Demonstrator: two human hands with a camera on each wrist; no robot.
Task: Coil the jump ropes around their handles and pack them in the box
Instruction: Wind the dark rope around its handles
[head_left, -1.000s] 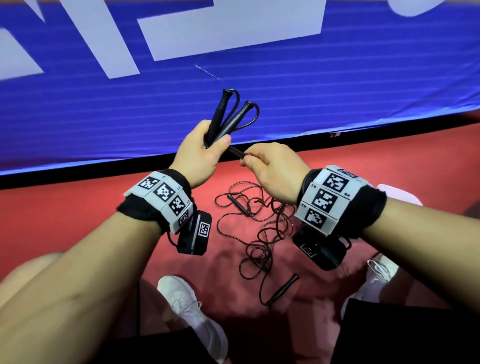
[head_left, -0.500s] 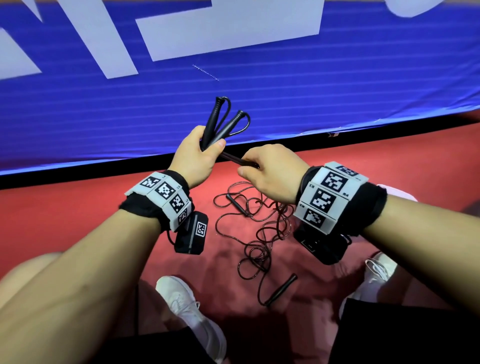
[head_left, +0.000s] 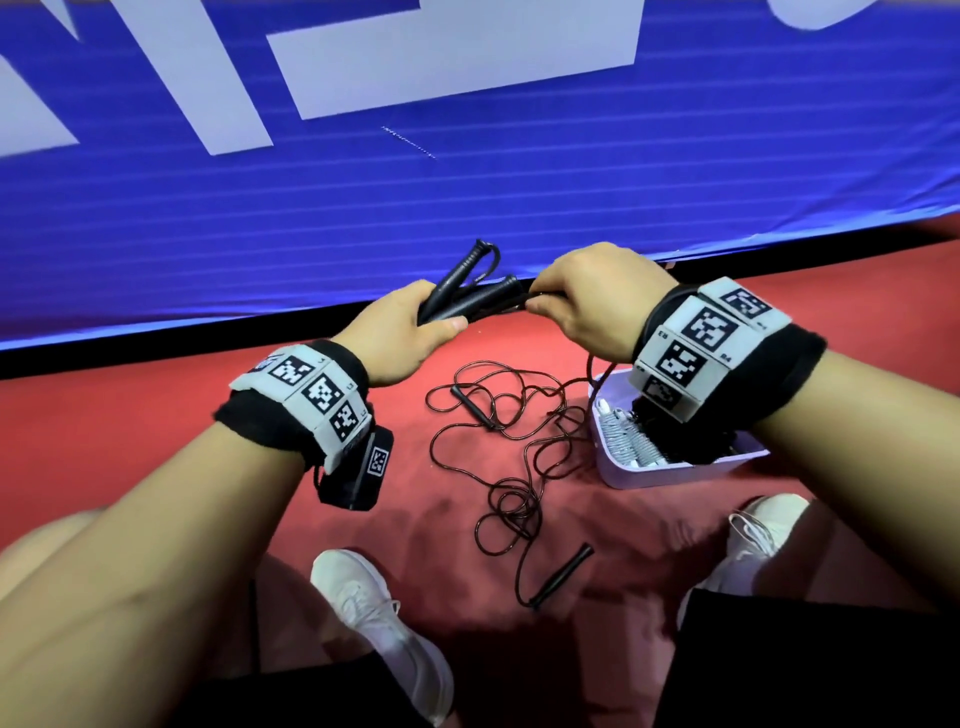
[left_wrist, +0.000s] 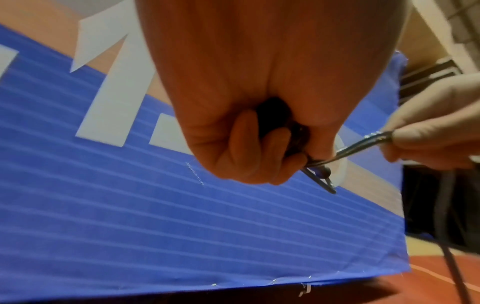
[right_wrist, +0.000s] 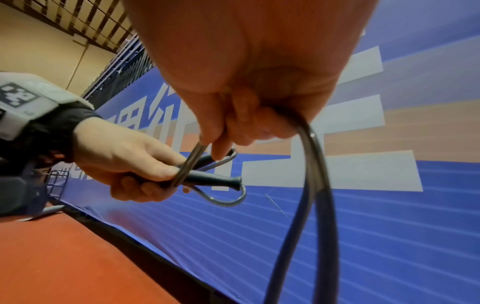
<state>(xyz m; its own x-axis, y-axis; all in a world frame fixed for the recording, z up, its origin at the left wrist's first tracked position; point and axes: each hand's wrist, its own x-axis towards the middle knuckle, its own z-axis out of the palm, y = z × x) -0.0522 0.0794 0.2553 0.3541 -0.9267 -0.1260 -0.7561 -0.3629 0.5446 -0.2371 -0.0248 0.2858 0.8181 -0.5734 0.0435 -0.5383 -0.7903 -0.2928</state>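
Black plastic fills the left hand: its fingers are curled tight round two handles held side by side, their flared ends poking out past the knuckles. The right hand, just beside it, pinches the cord of the same rope where it leaves the handles; in the right wrist view a turn of cord lies across the handles next to the left thumb, and the slack falls away in a long loop below the right palm. So both hands are clamped, one on the handles, one on the cord, and close together.

Below them, on the red floor, a second jump rope lies in a loose tangle, one of its handles near the top of the heap and the other apart at the near end. A pale lilac box sits just right of that tangle, partly under the right wrist, with some grey coiled things in it; I cannot tell what they are. A blue banner runs behind everything.

The cord looks thin, smooth and springy, so I judge it will want to unwind: it should be held under steady tension and each turn pinned with the left thumb. The handles look light and stiff, the sound place to grip.
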